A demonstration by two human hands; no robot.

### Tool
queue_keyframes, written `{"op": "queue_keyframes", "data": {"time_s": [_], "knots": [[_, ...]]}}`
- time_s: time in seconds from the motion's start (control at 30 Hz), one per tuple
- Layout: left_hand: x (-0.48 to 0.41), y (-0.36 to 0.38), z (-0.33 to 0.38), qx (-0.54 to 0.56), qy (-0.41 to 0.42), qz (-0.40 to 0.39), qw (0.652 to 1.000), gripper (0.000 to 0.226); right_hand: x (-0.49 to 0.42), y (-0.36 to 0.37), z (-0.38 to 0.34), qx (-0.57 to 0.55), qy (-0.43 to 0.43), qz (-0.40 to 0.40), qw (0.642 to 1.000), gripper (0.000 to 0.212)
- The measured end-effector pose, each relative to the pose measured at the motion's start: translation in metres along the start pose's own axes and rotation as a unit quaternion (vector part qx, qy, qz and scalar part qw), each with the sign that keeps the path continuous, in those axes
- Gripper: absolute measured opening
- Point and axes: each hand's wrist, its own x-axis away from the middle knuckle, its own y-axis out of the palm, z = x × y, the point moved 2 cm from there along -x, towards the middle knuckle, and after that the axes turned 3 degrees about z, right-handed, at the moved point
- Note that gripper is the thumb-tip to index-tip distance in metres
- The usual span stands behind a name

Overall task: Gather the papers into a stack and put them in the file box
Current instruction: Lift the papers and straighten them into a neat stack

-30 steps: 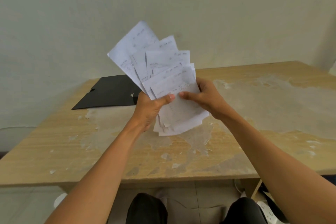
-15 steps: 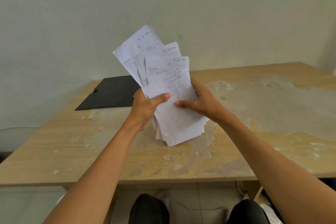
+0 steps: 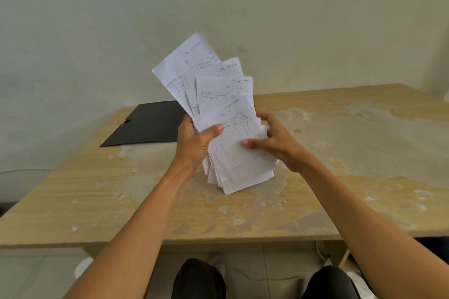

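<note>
Several white printed papers [image 3: 218, 104] stand fanned out and upright above the table, their lower corners close to the tabletop. My left hand [image 3: 194, 143] grips the fan's left edge, thumb pressed across the front sheet. My right hand [image 3: 274, 143] holds the right edge, thumb on the front and fingers behind. A flat black file folder [image 3: 148, 124] lies on the table behind and left of the papers, partly hidden by them.
The worn wooden table [image 3: 352, 153] has peeled patches and small flakes on its surface. A pale wall stands right behind it. My knees in dark trousers [image 3: 199, 279] show below the front edge.
The fan of papers has narrowed and dropped lower toward the table. My right thumb has slid down the front sheet. Both hands keep their hold.
</note>
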Motion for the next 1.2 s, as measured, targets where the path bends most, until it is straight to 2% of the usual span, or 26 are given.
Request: {"op": "queue_keyframes", "data": {"time_s": [0.07, 0.13, 0.27, 0.33, 0.43, 0.6, 0.83, 0.97, 1.07, 1.2], "knots": [[0.001, 0.001, 0.001, -0.003, -0.001, -0.02, 1.0, 0.045, 0.001, 0.005, 0.004, 0.037, -0.005, -0.014, 0.999, 0.058], [0.0, 0.002, 0.005, -0.014, -0.001, -0.034, 0.999, 0.043, 0.002, 0.008, 0.004, 0.027, -0.023, -0.008, 0.999, 0.053], [-0.005, -0.003, 0.015, 0.005, -0.012, -0.024, 1.0, 0.037, 0.002, 0.011, 0.003, 0.023, -0.03, -0.003, 0.999, 0.059], [-0.004, -0.001, 0.014, -0.006, -0.028, -0.043, 0.999, 0.04, 0.004, 0.013, 0.006, -0.008, -0.031, -0.006, 0.999, 0.055], [0.001, 0.004, 0.01, -0.013, -0.047, -0.064, 0.997, 0.043, 0.009, 0.018, 0.011, -0.091, -0.043, 0.0, 0.995, 0.037], [0.003, -0.001, 0.004, 0.039, -0.049, -0.02, 0.998, 0.032, 0.009, 0.02, 0.012, -0.096, -0.059, 0.02, 0.993, 0.04], [-0.004, -0.006, 0.013, -0.023, 0.023, 0.004, 0.999, 0.043, 0.009, 0.018, 0.007, -0.047, -0.063, -0.008, 0.997, 0.039], [-0.023, -0.011, 0.036, 0.031, 0.044, 0.028, 0.998, 0.028, 0.006, 0.016, 0.002, -0.031, -0.056, -0.029, 0.998, 0.042], [-0.026, -0.013, 0.046, -0.045, 0.043, 0.015, 0.998, 0.027, 0.005, 0.016, 0.002, -0.033, -0.05, -0.036, 0.998, 0.04], [-0.031, -0.022, 0.049, -0.202, 0.037, -0.067, 0.976, 0.028, 0.004, 0.016, 0.002, -0.031, -0.04, -0.038, 0.998, 0.037]]}}
